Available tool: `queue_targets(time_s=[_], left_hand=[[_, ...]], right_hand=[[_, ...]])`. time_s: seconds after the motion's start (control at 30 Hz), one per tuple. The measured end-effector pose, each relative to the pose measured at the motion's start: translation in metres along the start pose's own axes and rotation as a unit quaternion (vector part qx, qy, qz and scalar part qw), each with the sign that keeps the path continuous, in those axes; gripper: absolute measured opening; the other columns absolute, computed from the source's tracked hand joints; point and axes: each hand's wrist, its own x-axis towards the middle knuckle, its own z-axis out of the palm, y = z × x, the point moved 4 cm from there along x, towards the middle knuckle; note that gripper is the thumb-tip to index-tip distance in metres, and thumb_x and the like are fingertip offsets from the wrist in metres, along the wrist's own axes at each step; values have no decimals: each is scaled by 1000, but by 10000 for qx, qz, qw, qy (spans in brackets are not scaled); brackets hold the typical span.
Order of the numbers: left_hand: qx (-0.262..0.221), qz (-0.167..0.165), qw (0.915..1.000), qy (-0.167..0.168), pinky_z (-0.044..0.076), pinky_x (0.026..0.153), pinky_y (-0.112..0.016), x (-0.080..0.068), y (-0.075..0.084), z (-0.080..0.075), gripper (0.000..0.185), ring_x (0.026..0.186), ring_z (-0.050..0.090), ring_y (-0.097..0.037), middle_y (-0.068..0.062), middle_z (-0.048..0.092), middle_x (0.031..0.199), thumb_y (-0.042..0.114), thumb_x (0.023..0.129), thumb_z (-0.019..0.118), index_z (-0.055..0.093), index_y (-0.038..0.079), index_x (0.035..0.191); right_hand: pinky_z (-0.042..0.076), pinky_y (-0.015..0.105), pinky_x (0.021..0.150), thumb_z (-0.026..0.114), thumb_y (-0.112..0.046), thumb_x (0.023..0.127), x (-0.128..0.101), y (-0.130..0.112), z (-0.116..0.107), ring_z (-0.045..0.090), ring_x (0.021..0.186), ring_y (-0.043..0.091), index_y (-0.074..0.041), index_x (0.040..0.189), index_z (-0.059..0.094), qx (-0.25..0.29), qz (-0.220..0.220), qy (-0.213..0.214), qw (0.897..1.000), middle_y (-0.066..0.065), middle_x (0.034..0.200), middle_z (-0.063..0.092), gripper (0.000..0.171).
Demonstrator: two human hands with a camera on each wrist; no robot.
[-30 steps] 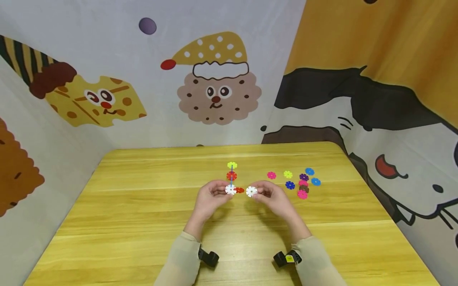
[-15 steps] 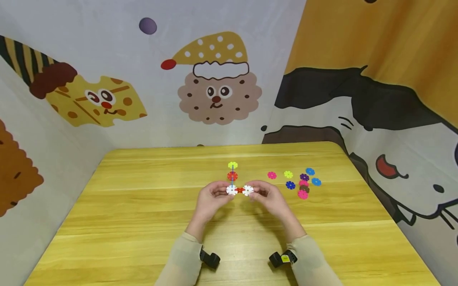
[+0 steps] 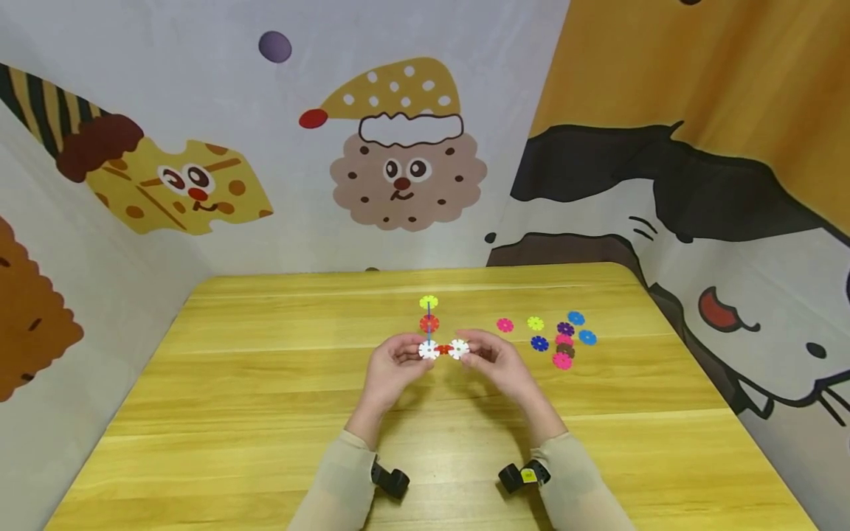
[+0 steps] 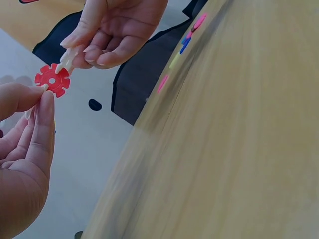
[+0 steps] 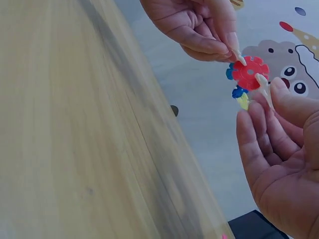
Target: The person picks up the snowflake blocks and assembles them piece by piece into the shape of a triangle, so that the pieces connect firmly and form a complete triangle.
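Observation:
Both hands hold a chain of notched plastic snowflake discs above the table. My left hand (image 3: 397, 365) pinches a white snowflake disc (image 3: 429, 350) between thumb and fingers. From that disc the chain runs away through edge-on blue discs, a red disc (image 3: 429, 323) and a yellow-green disc (image 3: 428, 302) at its far end. My right hand (image 3: 496, 361) pinches another white disc (image 3: 458, 349). Between the two white ones sits a red disc (image 4: 52, 79), which meets both at its edges; how deep the notches engage is hard to tell.
Loose discs lie to the right on the wooden table (image 3: 265, 398): a pink one (image 3: 505, 325), a yellow-green one (image 3: 535, 323), a dark blue one (image 3: 539, 343) and several more in a cluster. A cartoon-printed curtain (image 3: 279, 184) hangs behind. Each wrist wears a black camera.
My right hand has moved left, bringing its white disc from a gap to contact with the red disc. Over the last half second both hands and the chain rise slightly in view.

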Motion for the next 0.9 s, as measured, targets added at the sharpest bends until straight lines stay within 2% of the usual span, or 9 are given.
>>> queue_targets(time_s=[0.17,0.27,0.37,0.5,0.77,0.9], left_hand=[[0,-110,9999,54,52,78,-29,0,2,-4,38,85,62,-22,-14,64,93,-5,70,75,62,-2,105],[-46,-217,9997,57,52,79,-29,-1,6,-7,39,86,61,-24,-16,63,94,-6,69,75,61,-3,106],[-86,-193,9998,20,51,79,-29,-4,18,-8,39,87,60,-26,-20,62,95,-7,70,73,60,-7,107],[-67,-121,9999,27,51,80,-27,-7,31,-8,39,86,60,-25,-23,61,96,-10,71,71,58,-10,107],[-159,-156,9997,68,51,79,-28,-6,31,-13,39,84,60,-23,-24,61,95,-11,71,71,58,-11,107],[-124,-216,9996,94,51,80,-28,-6,33,-15,38,86,60,-25,-23,61,96,-10,71,71,59,-10,107]], right_hand=[[49,27,81,61,-4,87,-4,-3,-7,58,92,26,5,127,50,-248,-219,-90,9994,21,101,60,42],[48,27,82,61,-3,88,-8,1,-16,58,94,30,7,126,50,-314,-248,-152,9991,24,103,61,41],[48,25,83,61,-3,88,-13,7,-29,58,97,32,8,125,50,-497,-217,-151,9984,24,105,61,40],[48,24,82,60,-4,89,-21,18,-51,58,98,33,7,124,51,-736,-121,-57,9972,25,107,61,38],[48,21,78,63,-16,89,-36,61,-108,59,92,15,2,123,55,-1337,75,390,9902,18,107,62,39],[48,21,76,64,-16,88,-45,62,-127,59,91,19,3,123,54,-1632,206,567,9848,19,106,62,40]])
